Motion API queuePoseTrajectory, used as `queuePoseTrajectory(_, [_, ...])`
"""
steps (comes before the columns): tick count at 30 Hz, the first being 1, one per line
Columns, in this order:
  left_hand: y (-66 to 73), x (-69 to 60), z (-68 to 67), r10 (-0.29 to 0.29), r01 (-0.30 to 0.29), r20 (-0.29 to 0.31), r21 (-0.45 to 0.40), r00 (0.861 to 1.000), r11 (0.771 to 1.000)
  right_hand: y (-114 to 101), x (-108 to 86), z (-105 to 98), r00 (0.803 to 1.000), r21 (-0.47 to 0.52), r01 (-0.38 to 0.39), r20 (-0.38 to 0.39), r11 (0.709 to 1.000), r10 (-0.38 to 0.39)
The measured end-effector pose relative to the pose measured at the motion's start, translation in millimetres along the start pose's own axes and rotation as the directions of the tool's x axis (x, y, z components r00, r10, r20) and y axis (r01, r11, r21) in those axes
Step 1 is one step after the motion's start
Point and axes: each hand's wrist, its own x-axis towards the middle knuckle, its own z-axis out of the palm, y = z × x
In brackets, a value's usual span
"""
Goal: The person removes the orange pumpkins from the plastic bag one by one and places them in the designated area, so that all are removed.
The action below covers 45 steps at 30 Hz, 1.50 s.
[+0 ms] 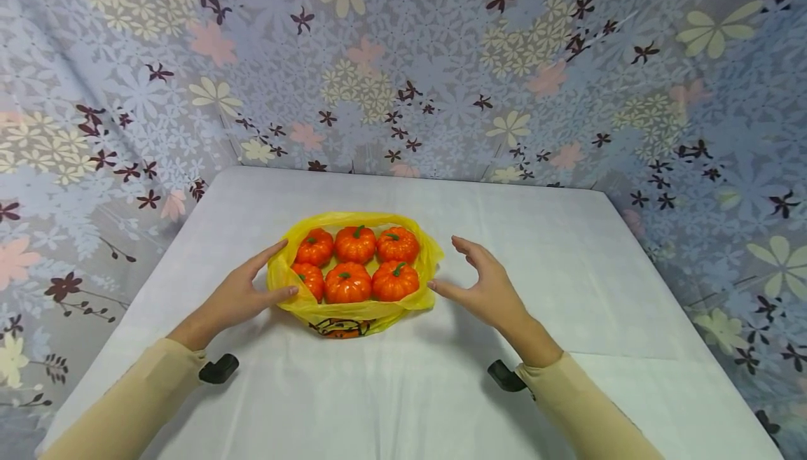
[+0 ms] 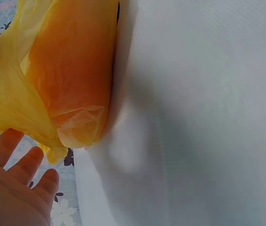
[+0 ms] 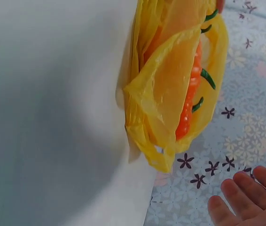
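Framing a yellow bag [image 1: 397,314] with the left hand [image 1: 236,299] at one side and the right hand [image 1: 494,292] at the other. Standing on a white table [image 1: 353,404], a little left of the middle in the head view, with mouth upward and spread broad. Containing six orange pumpkins [image 1: 347,283], set in two rows of three, glossy and ribbed, with green stems. Partly hidden, at the near left, by the bag's rim.

Touching the bag's left rim with the left hand, with thumb and fingers set wide apart, thumb toward the near edge and fingertips toward the far edge. Cannot tell how firmly pressing.

Hovering just beside the bag's right side with the right hand, with thumb and fingers wide and gently curved. Pointing the thumb tip very near the yellow edge; cannot tell from the head view whether touching.

Bearing a dark-lined print [image 1: 340,327] on the near side. Crumpling into loose folds at one end, in the right wrist view. Wearing beige sleeves [image 1: 126,404], with a black device [image 1: 218,369] near the left wrist and a similar one near the right. Backed and flanked by flowered cloth [image 1: 416,61].
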Motion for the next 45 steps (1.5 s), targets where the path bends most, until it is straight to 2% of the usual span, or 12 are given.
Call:
queuePoseTrajectory(12, [-1.2,-3.9,1.4,-0.025,0.025,-0.006,-0.015,1.000,1.000,-2,6.2,18,0.999,0.047,-0.019,0.044,0.999,0.017])
queuePoseTrajectory(19, [-4.0,-2.2,0.6,-0.013,0.013,-0.014,-0.005,1.000,1.000,-2,11.0,27,0.998,0.058,-0.036,0.059,0.998,0.032])
queuePoseTrajectory(39, [-7.6,-3.0,2.3,-0.032,0.032,-0.019,-0.013,0.999,0.999,0,20.5,52,0.991,0.046,-0.064,0.124,0.997,0.058])
queuePoseTrajectory(45, [-8.1,-3.7,2.6,-0.030,0.030,-0.021,-0.020,0.999,0.999,-2,23.1,58,0.988,0.005,-0.084,0.133,0.996,0.083])
